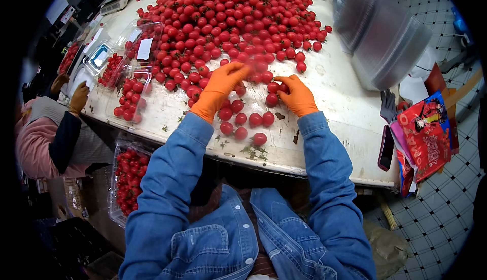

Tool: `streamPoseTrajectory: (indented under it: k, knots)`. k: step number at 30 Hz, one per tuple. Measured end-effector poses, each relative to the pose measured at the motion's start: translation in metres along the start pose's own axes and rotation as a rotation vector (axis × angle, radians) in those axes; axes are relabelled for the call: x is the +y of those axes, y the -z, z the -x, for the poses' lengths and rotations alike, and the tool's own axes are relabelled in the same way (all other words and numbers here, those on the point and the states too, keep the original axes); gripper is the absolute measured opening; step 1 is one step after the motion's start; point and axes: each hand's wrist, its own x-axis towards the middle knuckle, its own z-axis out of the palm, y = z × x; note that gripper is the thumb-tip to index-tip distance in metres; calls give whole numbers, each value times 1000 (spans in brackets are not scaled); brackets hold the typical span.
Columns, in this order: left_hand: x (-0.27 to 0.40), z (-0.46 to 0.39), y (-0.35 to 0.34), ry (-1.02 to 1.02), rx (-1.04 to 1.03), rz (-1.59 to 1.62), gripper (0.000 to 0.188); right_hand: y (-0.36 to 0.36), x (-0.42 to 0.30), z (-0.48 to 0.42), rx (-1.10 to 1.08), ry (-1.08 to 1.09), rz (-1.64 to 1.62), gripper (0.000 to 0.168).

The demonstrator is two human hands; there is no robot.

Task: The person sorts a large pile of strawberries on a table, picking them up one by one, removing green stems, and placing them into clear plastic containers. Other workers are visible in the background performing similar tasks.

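A large heap of red cherry tomatoes (228, 17) covers the middle and far part of the white worktable (335, 128). My left hand (222, 88), in an orange glove, is at the near edge of the heap, with its fingers pointing right. Blur at its fingertips hides whether they grip a tomato. My right hand (298, 95), gloved alike, has its thumb and forefinger around a cherry tomato (284, 87). Other tomatoes touch or lie close to these fingertips. Between my forearms lie several loose tomatoes (240, 119) and some green stem bits (254, 152).
Clear plastic boxes of tomatoes (131, 99) stand left, near a co-worker's gloved hand (79, 96). Stacked clear containers (384, 36) lean at the right edge. A phone (386, 148), a grey glove (388, 105) and a red packet (428, 135) lie there too. A tomato crate (129, 181) sits below, left.
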Motion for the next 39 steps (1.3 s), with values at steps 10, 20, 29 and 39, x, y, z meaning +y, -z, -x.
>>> streamPoseTrajectory:
  k: [10, 20, 29, 39]
  knots:
    - [-1, 3, 8, 219, -173, 885, 32, -11, -2, -7, 83, -50, -227, 37]
    - [15, 24, -16, 256, -138, 665, 41, 16, -85, -11, -40, -195, -912, 31]
    - [10, 23, -15, 236, -95, 734, 38, -1, -106, -22, 70, -24, -756, 30]
    - [18, 39, -20, 74, -17, 450, 38, 7, -92, -25, -130, -333, -1271, 28]
